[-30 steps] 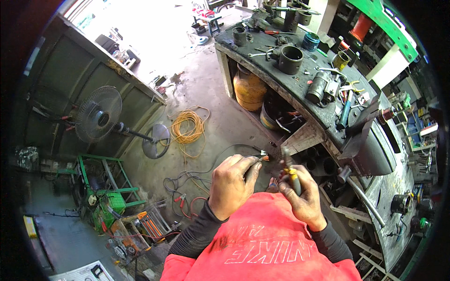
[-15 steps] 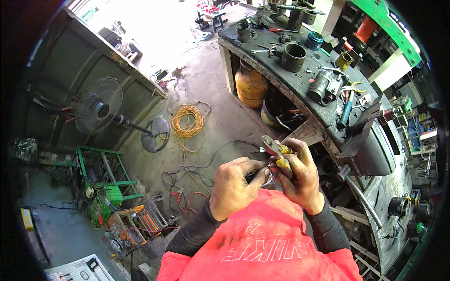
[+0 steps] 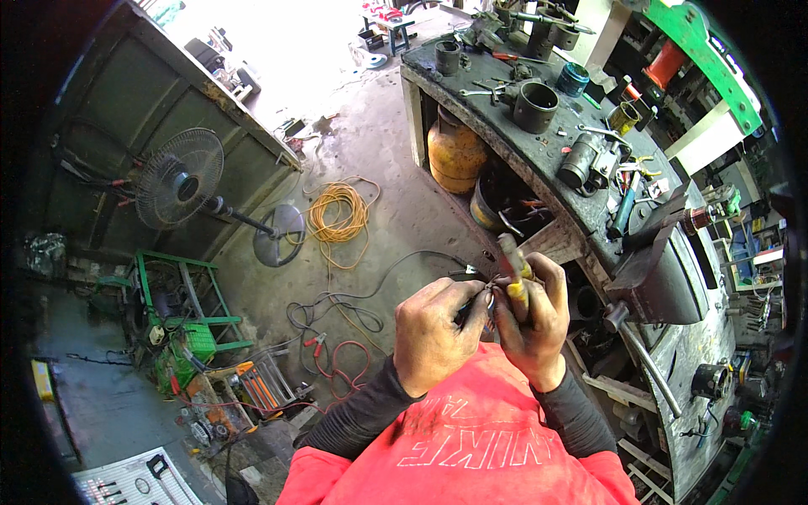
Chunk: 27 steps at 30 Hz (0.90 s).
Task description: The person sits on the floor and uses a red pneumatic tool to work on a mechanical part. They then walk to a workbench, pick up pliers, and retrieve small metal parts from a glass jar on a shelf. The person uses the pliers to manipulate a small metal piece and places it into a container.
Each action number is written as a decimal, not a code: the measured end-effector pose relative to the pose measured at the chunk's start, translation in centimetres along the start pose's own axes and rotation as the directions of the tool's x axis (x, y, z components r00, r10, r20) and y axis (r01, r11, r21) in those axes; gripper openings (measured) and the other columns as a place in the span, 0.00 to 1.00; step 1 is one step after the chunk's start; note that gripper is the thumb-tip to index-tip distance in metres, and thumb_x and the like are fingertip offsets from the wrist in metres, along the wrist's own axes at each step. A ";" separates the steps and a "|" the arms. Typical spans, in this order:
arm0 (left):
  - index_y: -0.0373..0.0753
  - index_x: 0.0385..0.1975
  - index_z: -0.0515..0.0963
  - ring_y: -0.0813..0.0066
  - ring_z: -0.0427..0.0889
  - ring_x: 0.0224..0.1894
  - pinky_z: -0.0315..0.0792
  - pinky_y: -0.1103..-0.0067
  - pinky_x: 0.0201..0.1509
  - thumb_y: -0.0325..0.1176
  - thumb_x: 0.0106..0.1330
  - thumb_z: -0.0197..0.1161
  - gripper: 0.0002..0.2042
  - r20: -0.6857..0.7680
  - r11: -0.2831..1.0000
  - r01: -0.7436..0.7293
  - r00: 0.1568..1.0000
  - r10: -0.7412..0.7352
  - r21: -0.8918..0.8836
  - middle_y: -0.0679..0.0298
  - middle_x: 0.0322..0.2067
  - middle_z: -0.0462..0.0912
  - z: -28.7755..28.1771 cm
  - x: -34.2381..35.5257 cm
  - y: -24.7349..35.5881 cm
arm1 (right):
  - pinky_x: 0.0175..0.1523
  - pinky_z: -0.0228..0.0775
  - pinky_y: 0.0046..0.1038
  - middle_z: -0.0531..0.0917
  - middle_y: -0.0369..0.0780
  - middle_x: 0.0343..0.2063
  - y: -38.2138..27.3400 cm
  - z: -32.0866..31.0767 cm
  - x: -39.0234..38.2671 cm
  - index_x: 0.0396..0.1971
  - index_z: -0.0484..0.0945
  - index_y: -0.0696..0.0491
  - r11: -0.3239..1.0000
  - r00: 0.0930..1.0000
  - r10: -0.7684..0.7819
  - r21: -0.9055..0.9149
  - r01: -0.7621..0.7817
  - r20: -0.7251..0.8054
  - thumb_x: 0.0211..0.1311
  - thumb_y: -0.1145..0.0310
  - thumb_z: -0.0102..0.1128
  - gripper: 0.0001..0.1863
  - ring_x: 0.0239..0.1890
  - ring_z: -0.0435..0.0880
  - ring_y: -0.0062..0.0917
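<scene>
My left hand (image 3: 431, 335) is closed in a pinch, with a bit of dark cable (image 3: 462, 315) showing between the thumb and forefinger. Close against it, my right hand (image 3: 540, 318) wraps round a pair of pliers (image 3: 518, 293) with yellow grips. The metal jaws of the pliers point up and away from me, above the fingers. Both sets of fingertips meet in front of my red shirt (image 3: 488, 421). What lies exactly between them is small and mostly hidden.
On the right runs a dark workbench (image 3: 497, 99) with a bench vise (image 3: 665, 278), a motor (image 3: 581, 162), metal cylinders and tools. An orange cable coil (image 3: 338, 214), a standing fan (image 3: 179, 178), black cable (image 3: 370, 296) and red-clamp leads (image 3: 316, 341) occupy the left floor side.
The pliers have turned more upright in my right hand, and the fingers now cover more of their grips. Pale wires seen between my hands are now mostly hidden.
</scene>
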State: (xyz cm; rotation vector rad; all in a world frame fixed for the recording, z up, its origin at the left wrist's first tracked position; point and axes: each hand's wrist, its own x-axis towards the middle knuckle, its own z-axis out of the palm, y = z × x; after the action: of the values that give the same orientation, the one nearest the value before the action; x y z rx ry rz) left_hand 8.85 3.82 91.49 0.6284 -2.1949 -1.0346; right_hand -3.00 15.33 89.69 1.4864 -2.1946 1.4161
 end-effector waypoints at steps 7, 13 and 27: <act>0.34 0.36 0.86 0.61 0.84 0.26 0.75 0.71 0.30 0.26 0.63 0.69 0.05 0.003 0.993 0.021 1.000 -0.021 -0.112 0.54 0.25 0.84 0.4 0.3 -0.2 | 0.52 0.72 0.34 0.78 0.50 0.45 -1.1 0.6 -0.6 0.39 0.83 0.62 0.961 0.978 0.195 0.213 -0.175 -0.077 0.50 0.81 0.69 0.13 0.47 0.79 0.40; 0.32 0.39 0.85 0.56 0.84 0.29 0.75 0.68 0.33 0.26 0.64 0.67 0.07 0.101 0.995 -0.015 0.995 0.025 -0.100 0.52 0.27 0.83 0.2 0.9 -0.7 | 0.50 0.72 0.32 0.77 0.50 0.45 -1.1 0.7 -1.0 0.40 0.83 0.63 0.969 0.983 0.167 0.195 -0.150 -0.076 0.52 0.83 0.67 0.13 0.45 0.80 0.38; 0.34 0.40 0.86 0.61 0.83 0.30 0.74 0.71 0.35 0.31 0.67 0.69 0.08 0.251 0.955 0.131 0.966 -0.062 -0.267 0.54 0.29 0.83 -0.4 0.7 -1.1 | 0.53 0.72 0.34 0.77 0.51 0.48 -0.6 -0.4 -1.7 0.36 0.81 0.61 0.985 0.998 0.065 0.157 -0.068 0.027 0.44 0.81 0.67 0.14 0.47 0.80 0.39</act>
State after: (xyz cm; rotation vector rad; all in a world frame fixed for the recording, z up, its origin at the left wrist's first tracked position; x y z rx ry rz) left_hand 8.75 2.54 91.07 0.5051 -2.1747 -1.5130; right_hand -1.84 16.71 89.33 1.4955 -2.2100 1.6378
